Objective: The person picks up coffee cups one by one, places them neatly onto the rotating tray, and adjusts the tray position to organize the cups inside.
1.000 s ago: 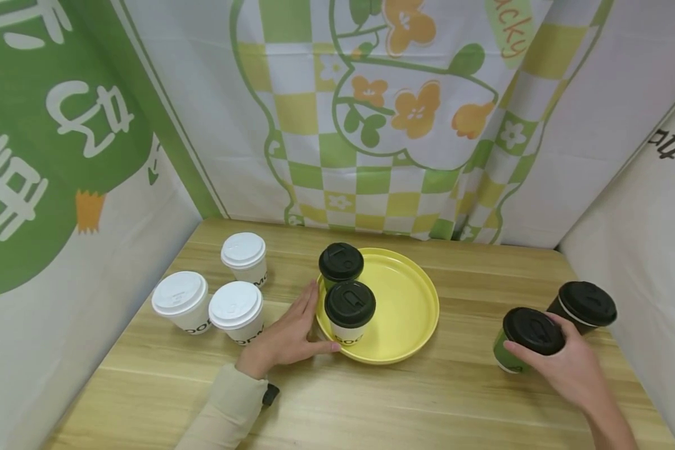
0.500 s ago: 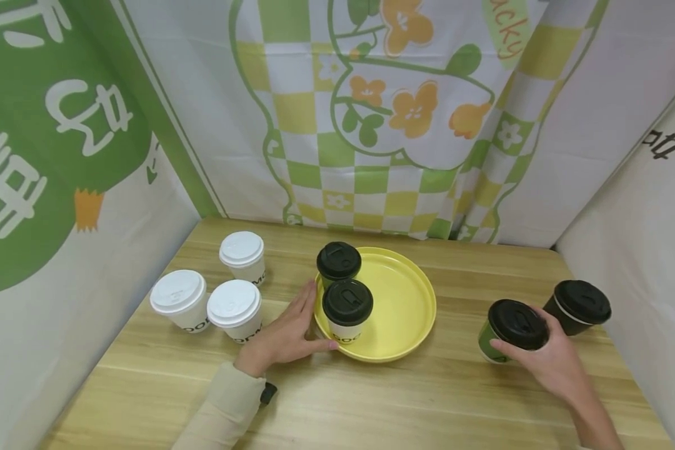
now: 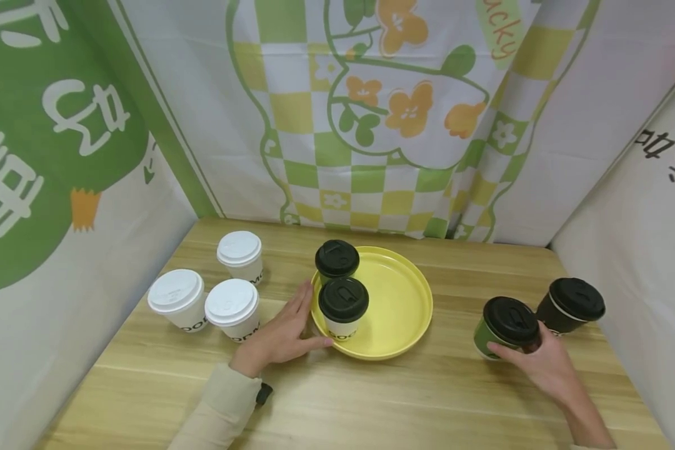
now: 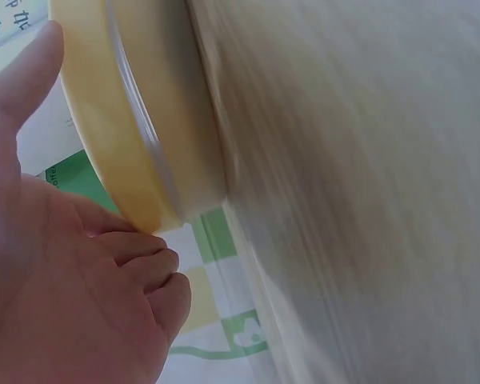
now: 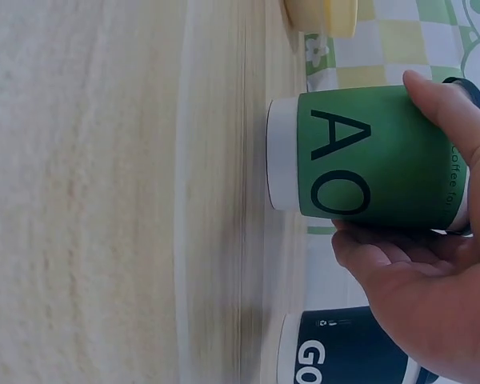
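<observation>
My right hand (image 3: 542,362) grips a green paper coffee cup (image 5: 376,152) with a black lid, thumb on one side and fingers on the other. The cup is upright, its white base close over the table in the right wrist view. My left hand (image 3: 278,337) rests against a round yellow plate (image 3: 399,300), fingers along its left edge and thumb at the front rim. In the left wrist view, the thumb and fingertips touch the plate's side (image 4: 104,120). Two black-lidded cups, one behind (image 3: 337,257) and one in front (image 3: 344,301), stand on the plate's left part.
A dark cup with a black lid (image 3: 572,303) stands just right of the held cup. Three white-lidded cups, at the back (image 3: 239,253), left (image 3: 177,297) and front (image 3: 232,306), stand left of my left hand. Fabric walls (image 3: 371,187) enclose the wooden table (image 3: 394,400).
My right hand has moved the green cup leftward and slightly back, away from the dark cup. The left hand keeps its place at the plate; the whole view has shifted slightly.
</observation>
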A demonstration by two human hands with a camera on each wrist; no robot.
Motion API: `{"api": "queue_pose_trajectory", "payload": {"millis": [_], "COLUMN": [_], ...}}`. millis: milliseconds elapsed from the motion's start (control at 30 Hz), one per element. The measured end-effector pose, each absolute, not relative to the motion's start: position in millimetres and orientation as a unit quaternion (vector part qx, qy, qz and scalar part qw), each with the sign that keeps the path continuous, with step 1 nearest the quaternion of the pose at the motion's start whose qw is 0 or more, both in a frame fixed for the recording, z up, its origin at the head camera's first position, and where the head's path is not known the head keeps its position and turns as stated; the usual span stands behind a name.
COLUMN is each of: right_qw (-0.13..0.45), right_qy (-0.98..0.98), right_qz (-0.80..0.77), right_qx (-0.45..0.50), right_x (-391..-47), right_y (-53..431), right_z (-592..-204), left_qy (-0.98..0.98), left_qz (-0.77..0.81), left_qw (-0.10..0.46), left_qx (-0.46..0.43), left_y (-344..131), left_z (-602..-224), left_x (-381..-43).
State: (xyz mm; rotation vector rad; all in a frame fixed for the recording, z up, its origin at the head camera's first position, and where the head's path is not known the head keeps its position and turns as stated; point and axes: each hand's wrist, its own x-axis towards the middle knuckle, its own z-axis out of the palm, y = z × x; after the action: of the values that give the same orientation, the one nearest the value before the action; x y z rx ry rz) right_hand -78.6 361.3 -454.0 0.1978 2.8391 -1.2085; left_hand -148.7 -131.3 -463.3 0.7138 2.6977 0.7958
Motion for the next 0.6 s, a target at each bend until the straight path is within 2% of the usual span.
{"api": "queue_pose_trajectory", "payload": {"millis": [600], "right_qw": [0.0], "right_qy": [0.918], "right_qz": [-0.394], "right_qx": [0.043], "right_x": [-81.9], "right_y": [354.1], "right_z": [-445.9], "left_qy": [0.922], "left_qz": [0.26], "left_qw": [0.106], "left_qx": [0.266], "left_y": [-137.4], "left_z": [-465.9], "left_x": [-146.9]}}
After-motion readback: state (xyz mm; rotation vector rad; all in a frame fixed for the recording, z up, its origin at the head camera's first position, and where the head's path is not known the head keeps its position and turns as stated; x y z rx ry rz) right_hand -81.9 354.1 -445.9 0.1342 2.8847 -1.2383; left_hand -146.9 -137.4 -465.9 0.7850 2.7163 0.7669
